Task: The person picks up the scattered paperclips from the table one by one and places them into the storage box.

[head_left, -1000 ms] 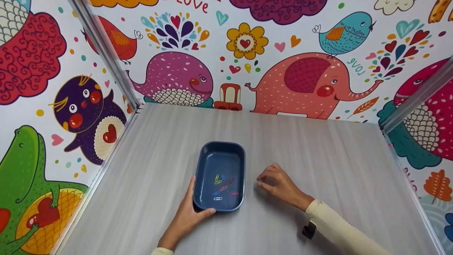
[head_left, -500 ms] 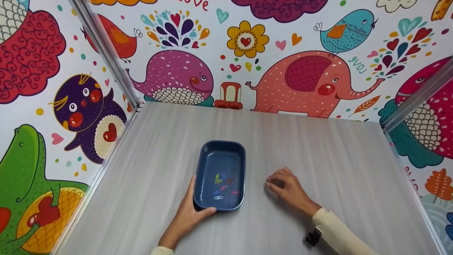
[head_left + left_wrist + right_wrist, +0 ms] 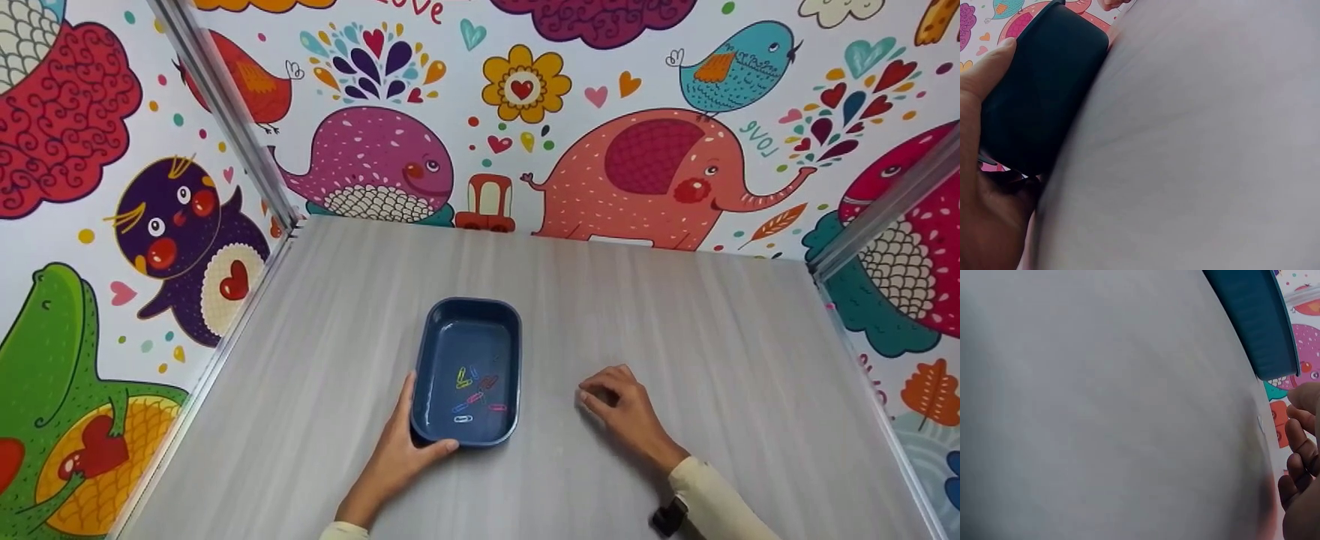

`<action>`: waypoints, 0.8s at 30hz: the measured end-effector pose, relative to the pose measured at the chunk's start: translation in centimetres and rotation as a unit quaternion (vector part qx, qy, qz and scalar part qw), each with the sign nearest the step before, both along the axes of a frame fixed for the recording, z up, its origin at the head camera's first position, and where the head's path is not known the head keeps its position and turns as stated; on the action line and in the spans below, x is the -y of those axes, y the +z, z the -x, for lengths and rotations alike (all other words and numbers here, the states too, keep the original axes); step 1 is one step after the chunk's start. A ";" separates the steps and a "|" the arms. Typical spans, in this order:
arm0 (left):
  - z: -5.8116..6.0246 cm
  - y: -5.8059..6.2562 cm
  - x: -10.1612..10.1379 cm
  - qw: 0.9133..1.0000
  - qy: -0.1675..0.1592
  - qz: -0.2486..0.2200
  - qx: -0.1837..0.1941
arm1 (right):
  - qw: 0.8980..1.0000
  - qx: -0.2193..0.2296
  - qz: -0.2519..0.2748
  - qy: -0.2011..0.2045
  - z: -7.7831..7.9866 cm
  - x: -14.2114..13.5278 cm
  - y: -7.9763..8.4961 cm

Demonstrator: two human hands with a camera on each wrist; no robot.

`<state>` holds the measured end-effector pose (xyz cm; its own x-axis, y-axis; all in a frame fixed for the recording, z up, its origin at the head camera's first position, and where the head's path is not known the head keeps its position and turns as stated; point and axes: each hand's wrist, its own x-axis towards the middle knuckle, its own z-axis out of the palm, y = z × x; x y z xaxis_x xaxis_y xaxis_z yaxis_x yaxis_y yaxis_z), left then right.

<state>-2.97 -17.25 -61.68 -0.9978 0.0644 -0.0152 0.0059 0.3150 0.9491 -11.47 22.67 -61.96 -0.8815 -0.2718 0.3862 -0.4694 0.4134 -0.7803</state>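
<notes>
A dark blue rectangular tray [image 3: 442,337] stands on the table, with several colored paper clips [image 3: 474,397] in its near half. My left hand [image 3: 394,450] grips the tray's near left corner, thumb at the near rim and fingers along the left wall. In the left wrist view, that hand [image 3: 985,208] holds the tray's outer wall [image 3: 1044,73]. To the right of the tray, my right hand [image 3: 626,412] is low over the table, thumb and index fingertips close together; I cannot tell whether they hold anything. A small pale paper clip [image 3: 1260,423] shows near the fingers in the right wrist view.
The wood-patterned table [image 3: 337,300] carries the tray. Walls with printed cartoon animals [image 3: 630,180] rise at the back and sides, with metal corner posts [image 3: 225,112] between them. A black strap device [image 3: 667,517] sits on the right wrist.
My right hand has moved to the right and slightly nearer, away from the tray. The left hand and the tray have stayed in place.
</notes>
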 end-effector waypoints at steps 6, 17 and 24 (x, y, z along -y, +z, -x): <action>0.1 0.0 -0.1 1.000 0.001 0.005 -0.007 | 0.999 0.002 0.030 -0.013 -0.4 -0.3 -0.3; 0.1 -0.1 -0.1 1.000 0.005 0.006 0.003 | 0.996 -0.077 -0.011 -0.038 -1.0 -0.8 -1.4; 0.1 0.0 -0.1 1.000 0.005 0.007 0.005 | 0.993 -0.089 -0.035 -0.068 -1.6 -1.0 -1.8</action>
